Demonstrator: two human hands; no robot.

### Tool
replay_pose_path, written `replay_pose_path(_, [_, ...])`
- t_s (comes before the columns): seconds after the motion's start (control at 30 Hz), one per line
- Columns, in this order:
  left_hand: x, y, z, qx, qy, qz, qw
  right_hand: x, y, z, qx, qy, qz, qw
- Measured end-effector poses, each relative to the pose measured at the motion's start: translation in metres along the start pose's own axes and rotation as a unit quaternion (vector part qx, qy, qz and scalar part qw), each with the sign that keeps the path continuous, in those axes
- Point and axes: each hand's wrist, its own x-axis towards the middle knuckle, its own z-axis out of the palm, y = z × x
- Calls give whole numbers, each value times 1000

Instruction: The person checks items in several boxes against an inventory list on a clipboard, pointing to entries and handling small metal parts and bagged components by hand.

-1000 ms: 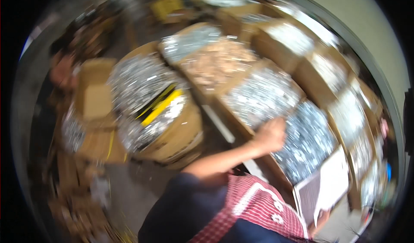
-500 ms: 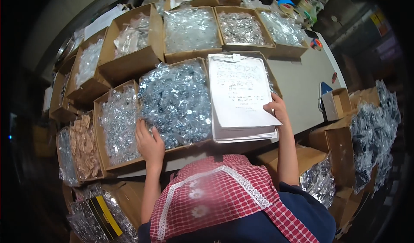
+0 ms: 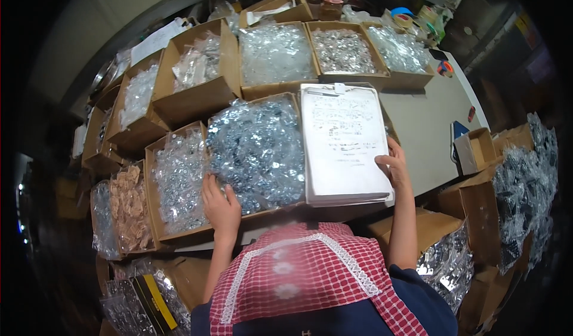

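Observation:
My left hand [image 3: 222, 207] rests at the near-left edge of a cardboard box heaped with clear bags of shiny blue-grey metal washers [image 3: 256, 157]. Its fingers lie over the rim and its thumb stands apart. To the right, a clipboard [image 3: 327, 93] bears a thick stack of white sheets with handwriting [image 3: 346, 175], propped on top of another box. My right hand [image 3: 395, 166] is at the stack's lower right edge, with thumb and fingers apart and touching the top sheet, which lies flat. Beside my left hand stands a box of bagged small clear-silver pieces [image 3: 179, 181].
Behind stands a row of cardboard boxes with bagged parts [image 3: 277, 52]. A roll of tape [image 3: 445, 68] and a small red tool [image 3: 471, 114] lie on the grey table [image 3: 418, 121]. At the right, bags of dark parts [image 3: 525, 193] spill over boxes. Brown pieces [image 3: 131, 207] fill a left box.
The top sheet's lower right corner, lifted by my right hand before, now lies down on the stack. My left hand stays at the box rim. The whole view has shifted slightly.

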Motion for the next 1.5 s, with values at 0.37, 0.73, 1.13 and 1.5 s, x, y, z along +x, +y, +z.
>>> replay_pose_path(0.37, [3, -27, -6, -298, 16, -72, 952, -6, -5, 4, -20, -3, -33, 999])
replay_pose_path(0.73, [20, 101, -41, -568, -240, -62, 785, -59, -30, 33, 62, 14, -50, 997])
replay_pose_path(1.13, [27, 102, -34, -684, -130, -143, 703, -24, -35, 12, -338, 162, -187, 908])
replay_pose_path(1.5, [18, 37, -20, -612, -139, -238, 741, 27, -10, -45, -545, 192, -244, 779])
